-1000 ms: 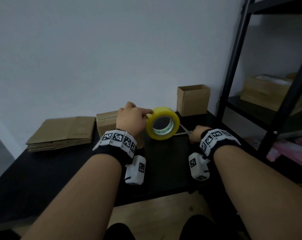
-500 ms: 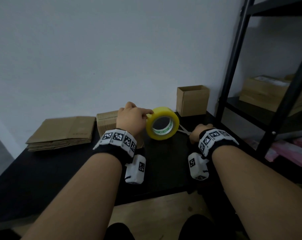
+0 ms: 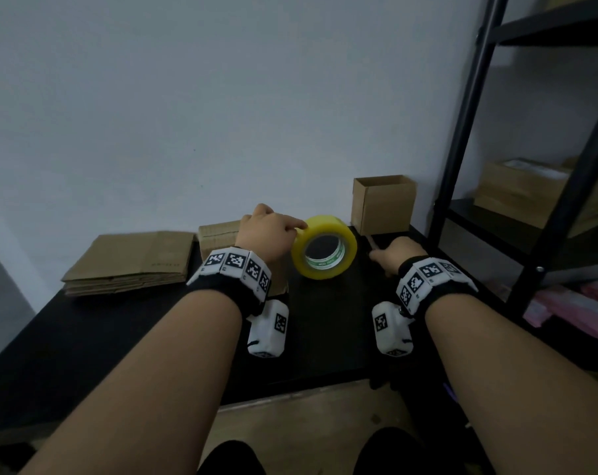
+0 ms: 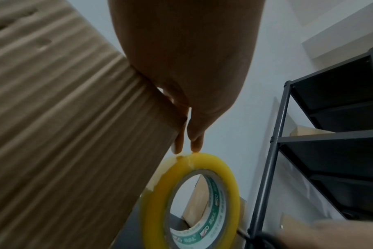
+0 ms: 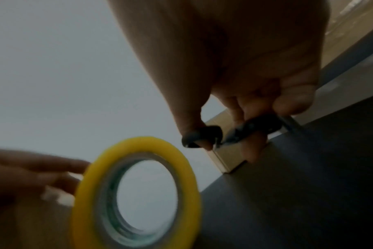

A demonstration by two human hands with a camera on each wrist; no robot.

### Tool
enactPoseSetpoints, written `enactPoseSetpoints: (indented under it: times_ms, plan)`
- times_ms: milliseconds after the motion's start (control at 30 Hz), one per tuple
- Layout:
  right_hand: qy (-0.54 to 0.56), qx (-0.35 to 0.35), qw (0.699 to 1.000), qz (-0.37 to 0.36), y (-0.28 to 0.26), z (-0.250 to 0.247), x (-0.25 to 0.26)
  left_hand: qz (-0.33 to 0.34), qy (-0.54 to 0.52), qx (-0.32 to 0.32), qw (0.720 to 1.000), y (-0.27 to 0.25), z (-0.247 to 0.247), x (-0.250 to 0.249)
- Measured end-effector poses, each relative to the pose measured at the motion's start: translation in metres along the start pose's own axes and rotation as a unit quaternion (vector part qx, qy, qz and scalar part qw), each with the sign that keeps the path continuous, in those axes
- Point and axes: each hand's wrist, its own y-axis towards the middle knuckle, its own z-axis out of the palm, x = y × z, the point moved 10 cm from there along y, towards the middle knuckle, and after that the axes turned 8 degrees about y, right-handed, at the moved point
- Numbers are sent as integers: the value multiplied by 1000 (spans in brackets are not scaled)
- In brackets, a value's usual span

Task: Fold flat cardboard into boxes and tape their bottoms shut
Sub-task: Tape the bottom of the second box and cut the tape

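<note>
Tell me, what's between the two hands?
The yellow tape roll, standing on edge, between the left hand touching it and the right hand holding scissors. The head view shows it.

Your head camera looks forward and down at the table [image 3: 325, 337]. Both wrist cameras peer closely along the fingers [image 4: 195, 138]; all three views share the tape roll [image 3: 325, 223].

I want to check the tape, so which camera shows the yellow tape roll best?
The head view: the whole tape roll stands on edge on the black table, left hand touching its top. The left wrist view is sharp but crops its bottom; the right wrist view blurs it.
</note>
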Motion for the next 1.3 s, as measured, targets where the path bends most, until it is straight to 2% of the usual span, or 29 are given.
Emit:
enactPoseSetpoints:
  times_ms: [67,200,300,367,500,633,733,967,1300]
  plan:
    - [93,-9,996,-14,-3,-6,8,-6,-20,11,1000,0,-1,2]
    - [254,-24,966,-48,-14,-17,25,14,-99,-14,995,-2,-17,-2]
    - [349,17,935,-58,-25,-7,40,-10,-127,-33,991,-8,-30,4]
    - [379,56,920,-79,-35,2,53,-18,-105,-47,993,-13,-36,9]
    - [363,162,915,-70,-65,27,68,-4,-30,-54,998,-21,-37,13]
    - [332,287,896,-61,-94,52,72,8,-40,-44,998,-31,-35,12]
    - [326,345,879,-52,-109,62,70,8,-47,-39,998,-35,-34,12]
    - [319,399,859,-41,-125,70,64,4,-59,-25,998,-35,-34,12]
    - [366,381,849,-24,-107,93,86,3,-93,-35,995,-30,-33,21]
